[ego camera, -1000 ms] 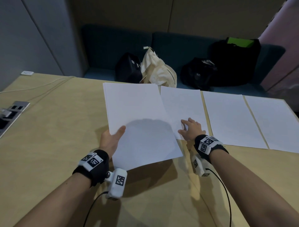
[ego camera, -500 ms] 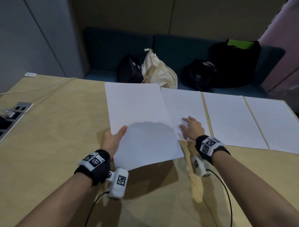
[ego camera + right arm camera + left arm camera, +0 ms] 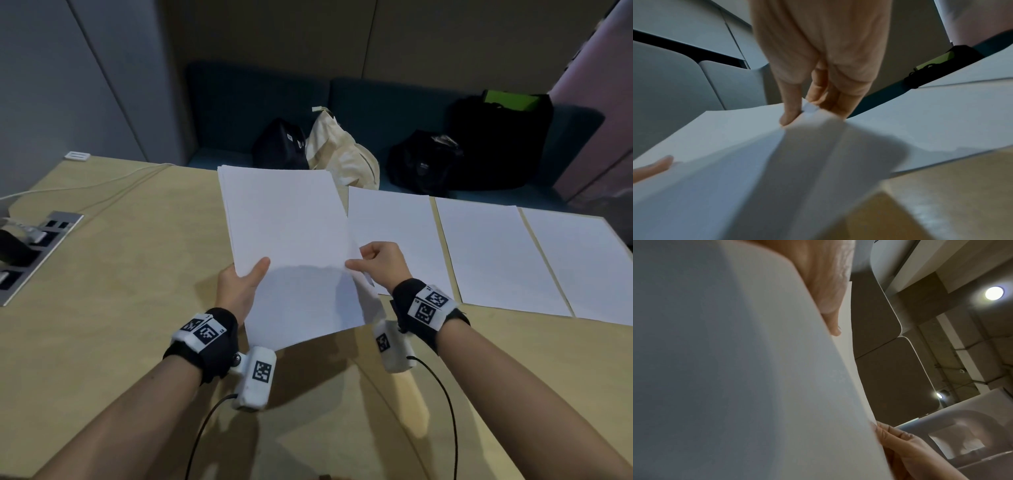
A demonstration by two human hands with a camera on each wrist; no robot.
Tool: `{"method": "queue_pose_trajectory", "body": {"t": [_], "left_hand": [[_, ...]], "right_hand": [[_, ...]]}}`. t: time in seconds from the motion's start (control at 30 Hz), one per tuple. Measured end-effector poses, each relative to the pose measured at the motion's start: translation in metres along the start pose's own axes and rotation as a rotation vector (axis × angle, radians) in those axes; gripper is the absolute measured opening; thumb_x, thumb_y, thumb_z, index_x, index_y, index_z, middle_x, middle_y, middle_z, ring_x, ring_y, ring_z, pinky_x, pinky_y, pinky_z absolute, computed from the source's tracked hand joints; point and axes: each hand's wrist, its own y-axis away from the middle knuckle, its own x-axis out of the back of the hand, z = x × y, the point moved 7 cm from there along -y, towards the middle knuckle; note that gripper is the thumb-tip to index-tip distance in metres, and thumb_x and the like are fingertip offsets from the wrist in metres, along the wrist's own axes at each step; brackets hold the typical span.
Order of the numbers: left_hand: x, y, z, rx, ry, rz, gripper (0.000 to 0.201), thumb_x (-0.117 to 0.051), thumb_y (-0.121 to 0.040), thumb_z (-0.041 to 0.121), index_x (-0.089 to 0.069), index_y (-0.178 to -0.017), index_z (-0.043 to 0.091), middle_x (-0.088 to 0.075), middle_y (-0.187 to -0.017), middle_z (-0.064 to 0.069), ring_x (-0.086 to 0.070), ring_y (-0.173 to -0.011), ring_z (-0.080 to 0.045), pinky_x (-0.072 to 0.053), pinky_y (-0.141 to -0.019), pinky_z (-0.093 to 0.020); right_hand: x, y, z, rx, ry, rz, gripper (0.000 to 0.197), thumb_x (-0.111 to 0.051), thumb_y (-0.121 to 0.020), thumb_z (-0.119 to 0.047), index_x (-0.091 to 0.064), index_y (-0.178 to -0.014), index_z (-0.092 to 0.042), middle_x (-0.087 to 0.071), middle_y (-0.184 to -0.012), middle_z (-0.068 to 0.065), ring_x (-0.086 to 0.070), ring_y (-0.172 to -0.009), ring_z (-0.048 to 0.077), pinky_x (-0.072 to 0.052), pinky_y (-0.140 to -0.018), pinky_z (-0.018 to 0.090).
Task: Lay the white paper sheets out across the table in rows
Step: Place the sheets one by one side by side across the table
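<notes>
A stack of white paper sheets (image 3: 291, 240) is held above the wooden table (image 3: 113, 294). My left hand (image 3: 245, 286) grips the stack's left edge, thumb on top; the stack fills the left wrist view (image 3: 735, 369). My right hand (image 3: 375, 262) pinches the right edge of the top sheet (image 3: 803, 112) between thumb and fingers. Three single white sheets lie flat in a row along the table's far side: one (image 3: 394, 233), a second (image 3: 486, 253) and a third (image 3: 582, 263) at the right.
A power socket panel (image 3: 34, 250) with plugs and a white cable (image 3: 85, 186) sits at the table's left. Behind the table a dark bench holds black bags (image 3: 479, 150) and a cream cloth bag (image 3: 339, 150).
My right hand left the laid sheet on the table and moved left to pinch the stack's right edge. The stack rose slightly and shifted left, uncovering that sheet.
</notes>
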Motion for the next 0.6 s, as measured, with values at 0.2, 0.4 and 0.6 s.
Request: {"method": "queue_pose_trajectory", "body": {"t": [0.2, 0.4, 0.6], "left_hand": [[0.011, -0.001, -0.004, 0.006, 0.009, 0.017, 0.029, -0.062, -0.088, 0.022, -0.062, -0.112, 0.007, -0.066, -0.105, -0.007, -0.062, -0.100, -0.025, -0.048, -0.093, -0.036], [0.022, -0.008, -0.005, 0.033, 0.014, 0.003, 0.024, -0.060, -0.089, 0.022, -0.060, -0.110, 0.009, -0.065, -0.103, -0.006, -0.061, -0.096, -0.024, -0.048, -0.084, -0.032], [0.029, -0.010, -0.001, 0.030, 0.023, -0.013, 0.023, -0.059, -0.090, 0.020, -0.059, -0.110, 0.008, -0.065, -0.092, 0.001, -0.061, -0.087, -0.019, -0.045, -0.066, -0.023]], "right_hand": [[-0.006, 0.001, -0.008, -0.007, -0.054, 0.133, 0.020, -0.076, -0.072, -0.009, -0.069, -0.087, 0.002, -0.063, -0.080, 0.005, -0.057, -0.068, 0.015, -0.043, -0.060, 0.020], [-0.020, 0.000, -0.011, 0.011, -0.070, 0.138, 0.013, -0.071, -0.077, -0.009, -0.061, -0.087, -0.008, -0.050, -0.063, -0.005, -0.052, -0.068, 0.017, -0.040, -0.073, 0.024], [-0.027, -0.002, -0.004, -0.017, -0.145, 0.180, 0.016, -0.067, -0.082, -0.015, -0.056, -0.092, -0.007, -0.056, -0.075, 0.003, -0.054, -0.076, 0.022, -0.040, -0.057, 0.020]]}}
